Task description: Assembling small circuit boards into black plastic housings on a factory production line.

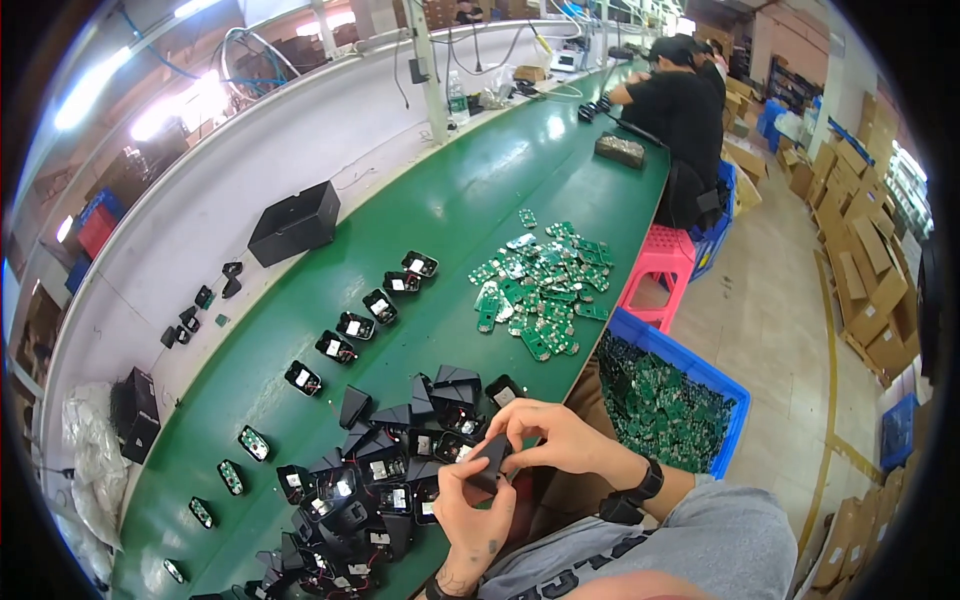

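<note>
Both my hands meet over the near edge of the bench around a small black plastic housing [490, 466]. My left hand [472, 515] grips it from below and the left, thumb and fingers closed on its sides. From the right, my right hand [556, 436] pinches the same housing with bent fingers; what its fingertips touch on the far side is hidden. Just left of my hands lies a heap of black housings [345, 485], some open with white parts and red wires inside. One open housing [503, 390] rests right beyond my right hand.
Green circuit boards [545, 290] lie piled on the green bench [430, 330]. Open housings [356, 326] form a slanting row; a black box [294, 222] stands behind. At right are a blue crate [742, 400] of boards, a pink stool [660, 262] and a seated person [685, 120].
</note>
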`<state>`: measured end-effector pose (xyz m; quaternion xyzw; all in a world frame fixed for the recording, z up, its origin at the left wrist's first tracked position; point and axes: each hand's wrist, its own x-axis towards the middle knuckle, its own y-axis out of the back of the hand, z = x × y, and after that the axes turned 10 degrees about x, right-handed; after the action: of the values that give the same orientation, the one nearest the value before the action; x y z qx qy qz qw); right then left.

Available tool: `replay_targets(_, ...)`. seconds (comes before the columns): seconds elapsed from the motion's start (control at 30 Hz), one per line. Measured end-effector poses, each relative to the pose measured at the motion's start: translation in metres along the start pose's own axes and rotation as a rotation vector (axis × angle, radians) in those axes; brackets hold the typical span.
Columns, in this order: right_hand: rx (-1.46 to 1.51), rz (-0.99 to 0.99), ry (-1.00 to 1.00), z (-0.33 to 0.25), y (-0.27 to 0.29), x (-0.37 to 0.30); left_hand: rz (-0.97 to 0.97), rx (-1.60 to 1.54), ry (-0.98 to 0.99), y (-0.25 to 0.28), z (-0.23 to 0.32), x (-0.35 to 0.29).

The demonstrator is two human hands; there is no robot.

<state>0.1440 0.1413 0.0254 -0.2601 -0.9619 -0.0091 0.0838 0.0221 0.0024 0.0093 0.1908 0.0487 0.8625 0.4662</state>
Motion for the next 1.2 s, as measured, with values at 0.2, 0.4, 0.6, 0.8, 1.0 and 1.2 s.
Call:
replay_targets(0.2, -0.015, 0.048, 0.001, 0.007, 0.001, -0.008, 0.008, -0.317, 0.063, -0.013, -0.008, -0.002)
replay_targets(0.4, -0.461, -0.099, 0.602, -0.005, 0.002, -0.006, -0.378, -0.635, 0.611, 0.034, -0.023, 0.018)
replay_targets(0.6, -0.701, -0.399, 0.800, -0.016, 0.003, -0.006, -0.533, -0.547, 0.657, 0.041, -0.020, 0.020)
replay_targets(0.8, -0.788, -0.385, 0.888, -0.020, -0.002, -0.014, -0.589, -0.584, 0.647, 0.038, -0.018, 0.017)
replay_targets(1.0, -0.763, -0.152, 0.714, -0.010, -0.013, -0.015, -0.447, -0.580, 0.608, 0.030, -0.014, 0.012)
replay_targets(1.2, -0.382, 0.249, 0.147, 0.008, -0.030, -0.015, 0.061, -0.222, 0.133, 0.005, -0.011, 0.001)
